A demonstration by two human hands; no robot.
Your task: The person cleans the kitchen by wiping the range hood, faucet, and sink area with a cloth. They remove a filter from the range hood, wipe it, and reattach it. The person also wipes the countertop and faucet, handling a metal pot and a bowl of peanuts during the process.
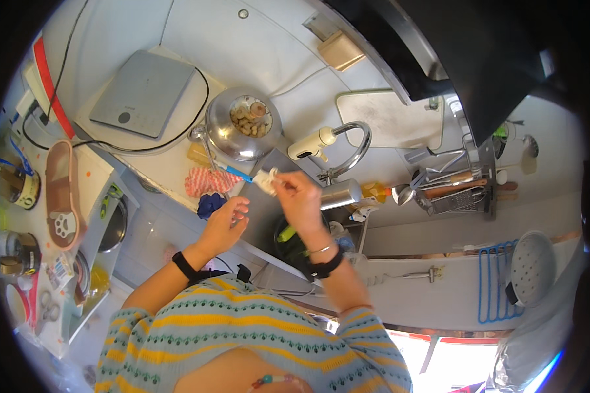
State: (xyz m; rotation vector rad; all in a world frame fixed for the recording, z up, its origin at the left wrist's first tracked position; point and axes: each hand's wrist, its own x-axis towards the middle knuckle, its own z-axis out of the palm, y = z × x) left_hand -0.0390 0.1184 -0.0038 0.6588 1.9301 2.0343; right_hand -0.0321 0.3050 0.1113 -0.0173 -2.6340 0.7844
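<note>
Between the fingers of my right hand (295,194) is a crumpled off-white piece of cloth or paper (265,182), held over the steel sink edge. My left hand (226,223) is raised with its fingers apart and nothing in it. Just beyond it lie a dark blue bunched cloth (210,205) and a red-and-white patterned cloth (209,182). A blue-handled tool (238,173) points towards the off-white piece; its far end is partly hidden. Farther back, a patterned bowl of pale brown food pieces (250,118) rests on an upturned metal bowl (216,132).
A cream pull-out faucet (312,143) arches over the sink. Below my right hand is a dark container with something green (287,234). A grey digital scale (142,93) lies at the back left. Ladles and spatulas hang beside a grater (459,201) on the right.
</note>
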